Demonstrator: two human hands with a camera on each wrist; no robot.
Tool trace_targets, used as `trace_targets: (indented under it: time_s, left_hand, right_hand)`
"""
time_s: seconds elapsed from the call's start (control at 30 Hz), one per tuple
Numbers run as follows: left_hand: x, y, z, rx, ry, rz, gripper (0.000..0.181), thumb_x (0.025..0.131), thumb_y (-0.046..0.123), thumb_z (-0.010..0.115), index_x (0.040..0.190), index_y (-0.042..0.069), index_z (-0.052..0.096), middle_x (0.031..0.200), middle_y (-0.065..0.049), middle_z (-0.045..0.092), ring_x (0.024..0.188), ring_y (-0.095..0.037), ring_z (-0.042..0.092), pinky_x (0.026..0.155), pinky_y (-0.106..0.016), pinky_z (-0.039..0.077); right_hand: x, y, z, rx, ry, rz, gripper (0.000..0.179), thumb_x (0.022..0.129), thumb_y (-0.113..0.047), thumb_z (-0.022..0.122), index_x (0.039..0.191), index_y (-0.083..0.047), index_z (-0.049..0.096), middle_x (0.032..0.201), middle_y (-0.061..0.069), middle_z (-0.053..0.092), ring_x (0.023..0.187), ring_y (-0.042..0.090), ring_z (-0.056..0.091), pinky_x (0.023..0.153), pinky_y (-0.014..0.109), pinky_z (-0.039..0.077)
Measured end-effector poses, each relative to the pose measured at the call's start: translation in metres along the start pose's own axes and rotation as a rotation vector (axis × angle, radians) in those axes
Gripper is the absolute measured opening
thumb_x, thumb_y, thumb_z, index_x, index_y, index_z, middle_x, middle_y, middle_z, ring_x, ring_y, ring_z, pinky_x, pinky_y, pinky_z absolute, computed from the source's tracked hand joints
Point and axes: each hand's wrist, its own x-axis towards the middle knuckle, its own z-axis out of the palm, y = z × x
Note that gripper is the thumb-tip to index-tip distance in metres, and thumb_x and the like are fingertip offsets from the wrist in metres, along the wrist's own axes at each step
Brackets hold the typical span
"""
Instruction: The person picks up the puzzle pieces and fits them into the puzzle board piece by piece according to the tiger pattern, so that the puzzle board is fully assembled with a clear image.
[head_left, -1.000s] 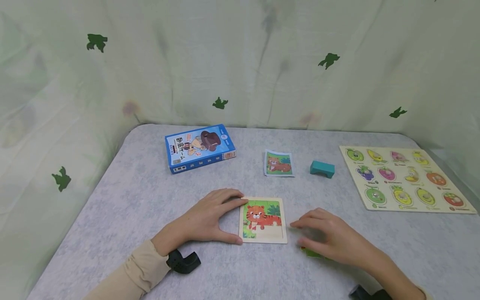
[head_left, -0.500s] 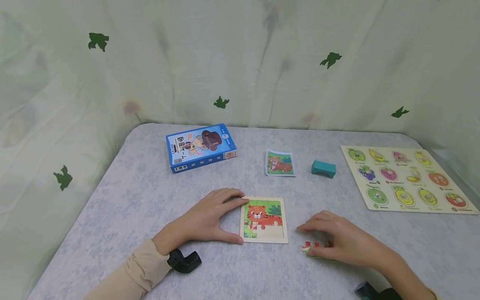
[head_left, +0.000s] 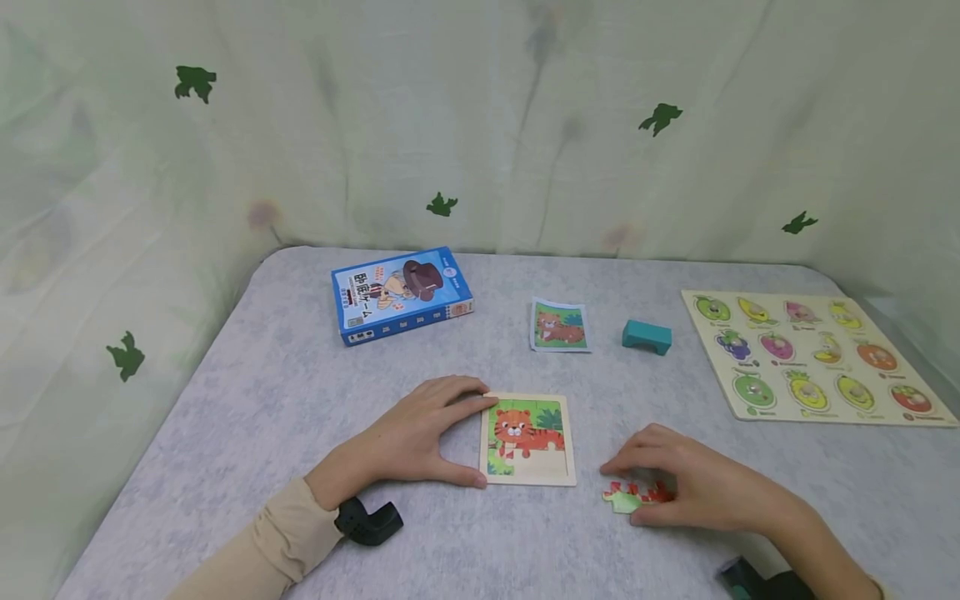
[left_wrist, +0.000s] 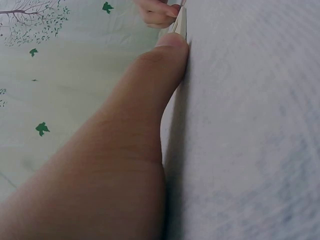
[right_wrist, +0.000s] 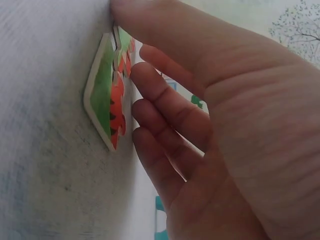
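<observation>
My left hand (head_left: 423, 433) holds the left side of a square wooden jigsaw puzzle board (head_left: 543, 470), its index finger at the upper corner and thumb at the lower one. A tiger picture fills most of the board; the lower right area shows bare wood. To the right of the board, my right hand (head_left: 693, 485) arches over loose jigsaw pieces (head_left: 624, 502) lying on the table. The right wrist view shows a large green and orange-red piece (right_wrist: 102, 95) flat on the surface, with relaxed fingers around and no clear grip. Part of the pieces is hidden by this hand.
Behind the board lies a small tiger picture card (head_left: 560, 326), with a teal block (head_left: 647, 336) to its right. A blue game box (head_left: 402, 293) is at the back left. A fruit board (head_left: 817, 358) lies at the right.
My right hand has drawn slightly right, away from the board, and more of the red and green jigsaw pieces shows. The left hand and the board stay put.
</observation>
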Motion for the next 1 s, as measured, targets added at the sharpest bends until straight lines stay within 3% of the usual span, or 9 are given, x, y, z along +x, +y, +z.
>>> trace_targets:
  time_s: [0.63, 1.0]
  left_hand:
    - [0.0000, -0.0007, 0.0009, 0.006, 0.020, 0.026, 0.096, 0.080, 0.080, 0.067, 0.157, 0.027, 0.046, 0.158, 0.003, 0.042, 0.148, -0.021, 0.038, 0.121, -0.051, 0.034]
    - [0.0004, -0.0029, 0.0009, 0.010, 0.046, 0.047, 0.097, 0.079, 0.079, 0.069, 0.156, 0.024, 0.047, 0.157, 0.001, 0.044, 0.146, -0.022, 0.040, 0.120, -0.051, 0.035]
  right_hand:
    - [0.0012, 0.0012, 0.0018, 0.018, 0.013, -0.030, 0.030, 0.091, -0.051, 0.076, 0.119, -0.040, 0.073, 0.114, -0.024, 0.063, 0.105, 0.001, 0.054, 0.089, 0.024, 0.055]
    - [-0.0009, 0.0006, -0.0037, -0.016, -0.018, 0.002, 0.039, 0.090, -0.056, 0.074, 0.126, -0.039, 0.071, 0.116, -0.024, 0.062, 0.105, 0.001, 0.052, 0.088, 0.023, 0.054]
